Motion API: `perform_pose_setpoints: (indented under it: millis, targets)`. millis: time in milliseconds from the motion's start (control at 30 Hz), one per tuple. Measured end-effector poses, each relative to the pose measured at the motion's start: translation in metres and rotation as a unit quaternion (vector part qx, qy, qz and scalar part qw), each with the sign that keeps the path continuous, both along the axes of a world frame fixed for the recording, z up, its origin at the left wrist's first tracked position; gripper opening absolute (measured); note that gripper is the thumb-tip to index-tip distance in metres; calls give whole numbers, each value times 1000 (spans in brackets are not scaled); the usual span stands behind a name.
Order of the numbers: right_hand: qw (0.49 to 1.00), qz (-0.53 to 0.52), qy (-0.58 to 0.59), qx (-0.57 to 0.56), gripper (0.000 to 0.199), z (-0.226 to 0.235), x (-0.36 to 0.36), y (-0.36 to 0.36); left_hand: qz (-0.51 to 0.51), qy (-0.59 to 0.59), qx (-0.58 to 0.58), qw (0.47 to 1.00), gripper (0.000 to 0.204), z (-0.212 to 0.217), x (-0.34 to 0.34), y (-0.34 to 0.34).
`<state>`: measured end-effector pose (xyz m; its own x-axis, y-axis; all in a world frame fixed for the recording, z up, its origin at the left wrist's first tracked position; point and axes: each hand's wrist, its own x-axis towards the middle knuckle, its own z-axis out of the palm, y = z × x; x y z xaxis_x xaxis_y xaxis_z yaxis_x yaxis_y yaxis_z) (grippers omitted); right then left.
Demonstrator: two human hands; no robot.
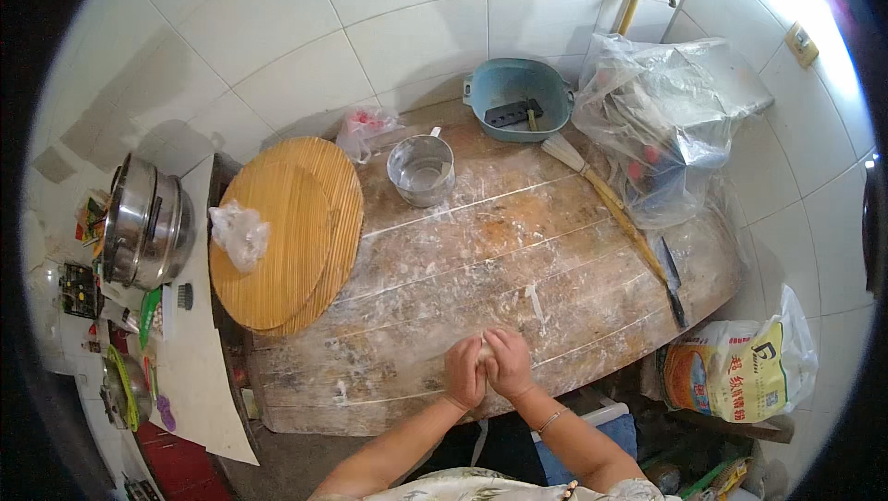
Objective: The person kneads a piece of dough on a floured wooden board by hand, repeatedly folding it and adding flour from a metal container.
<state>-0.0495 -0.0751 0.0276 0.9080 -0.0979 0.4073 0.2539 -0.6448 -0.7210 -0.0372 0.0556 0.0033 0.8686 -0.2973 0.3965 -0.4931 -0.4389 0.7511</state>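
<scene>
My left hand (465, 372) and my right hand (508, 363) are pressed together at the near edge of a flour-dusted wooden board (435, 270). Both are closed around a small pale lump of dough (485, 351); only a bit of it shows between the fingers, and the rest is hidden. A thin strip of dough or flour (535, 302) lies on the board just beyond my right hand. Farther back stands a metal pot with a handle (422, 171), with what looks like water in it.
Round slatted mats (277, 288) with a plastic bag (240, 235) lie left. A blue-green basin (518, 75), a long-handled brush (610, 200) and a knife (673, 284) sit back and right, near a plastic-covered bundle (657, 122). A flour sack (731, 376) stands right; steel steamer pots (148, 223) stand far left.
</scene>
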Motion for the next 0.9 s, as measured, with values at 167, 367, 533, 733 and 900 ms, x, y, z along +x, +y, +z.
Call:
perform_pose_setpoints:
  millis: [167,367,533,733,900]
  targets:
    - [993,-81,68,-58,40,-51,23,-16,-22,-19,157,987,33,-26,53,-19]
    - [977,-151,142,-57,27,-40,78,-13,-6,17,169,986,27,-47,113,-25]
    - [954,-145,260,-34,29,-57,115,-28,20,161,213,964,26,-38,144,-40]
    - [906,-135,385,108,38,10,116,-33,1,264,89,960,34,-10,129,-25]
    - [986,-84,77,-121,41,-27,9,18,-15,19,55,998,42,3,39,-5]
